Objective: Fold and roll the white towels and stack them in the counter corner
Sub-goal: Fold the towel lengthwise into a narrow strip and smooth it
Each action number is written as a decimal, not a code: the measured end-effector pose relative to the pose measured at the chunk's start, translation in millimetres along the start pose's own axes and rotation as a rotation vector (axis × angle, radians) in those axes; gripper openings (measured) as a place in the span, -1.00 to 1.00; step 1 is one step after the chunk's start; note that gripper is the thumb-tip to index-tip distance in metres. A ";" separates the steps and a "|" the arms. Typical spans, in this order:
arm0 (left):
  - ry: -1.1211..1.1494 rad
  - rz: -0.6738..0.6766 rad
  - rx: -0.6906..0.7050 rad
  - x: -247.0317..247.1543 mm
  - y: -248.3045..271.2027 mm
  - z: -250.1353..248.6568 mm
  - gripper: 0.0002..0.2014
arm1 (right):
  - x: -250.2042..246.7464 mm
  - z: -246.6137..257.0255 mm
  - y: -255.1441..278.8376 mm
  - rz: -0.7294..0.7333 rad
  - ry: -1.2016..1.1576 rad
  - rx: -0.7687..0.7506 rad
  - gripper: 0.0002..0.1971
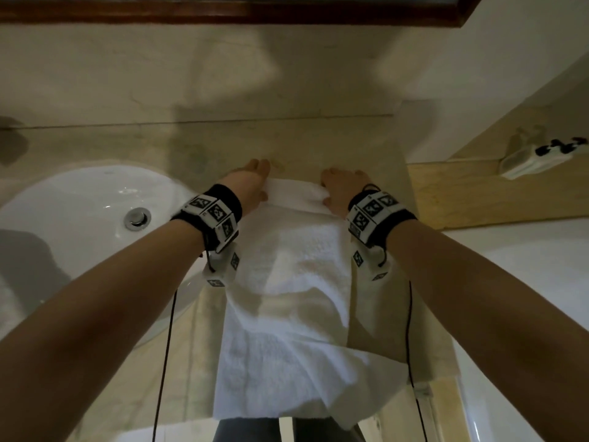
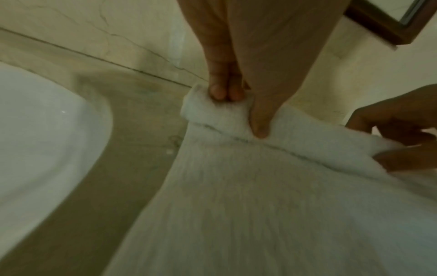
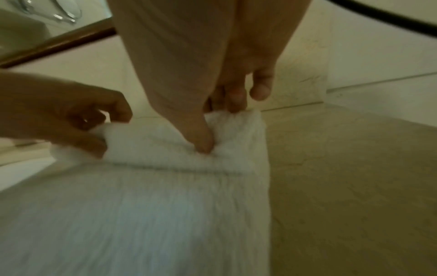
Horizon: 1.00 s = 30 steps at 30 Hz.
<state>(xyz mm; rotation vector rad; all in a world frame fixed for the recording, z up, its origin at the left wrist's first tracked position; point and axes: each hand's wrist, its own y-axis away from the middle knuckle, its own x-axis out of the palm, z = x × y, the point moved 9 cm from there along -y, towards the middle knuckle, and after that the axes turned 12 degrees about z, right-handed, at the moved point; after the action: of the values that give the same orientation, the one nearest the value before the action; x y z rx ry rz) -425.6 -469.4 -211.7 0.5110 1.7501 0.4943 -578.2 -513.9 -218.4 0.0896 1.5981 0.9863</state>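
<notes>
towel (image 1: 296,301) lengthwise toward wall, far end rolled

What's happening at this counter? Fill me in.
A person is rolling a white towel on the bathroom counter, beside the sink. The left hand and right hand each pinch the far end, where a first small roll has formed. Most of the towel still lies flat, its near end hanging over the counter edge. No finished rolls are in view.
</notes>
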 end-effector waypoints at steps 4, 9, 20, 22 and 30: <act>-0.044 -0.156 -0.005 -9.9 -4.4 -3.6 -0.58 | -15.5 -1.7 2.5 -0.251 0.059 0.044 -0.57; -0.215 -0.134 0.013 3.9 6.8 -10.9 -0.63 | -0.1 10.8 18.3 -0.327 0.085 -0.027 -0.70; 0.017 0.091 -0.066 23.5 25.0 -3.5 -0.56 | 3.4 -15.7 29.8 -0.048 -0.443 -0.004 -0.71; 0.012 0.065 -0.072 16.1 22.0 -4.2 -0.59 | 2.9 -22.6 22.4 -0.022 -0.389 0.050 -0.56; 0.009 0.084 -0.049 13.8 16.0 -7.3 -0.66 | 30.5 -10.5 20.2 0.123 -0.302 -0.014 -0.50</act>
<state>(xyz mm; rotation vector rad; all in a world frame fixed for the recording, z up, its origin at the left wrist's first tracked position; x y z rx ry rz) -434.4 -448.8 -211.8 0.5495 1.7257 0.5983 -605.2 -489.8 -230.0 0.3164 1.3202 1.0252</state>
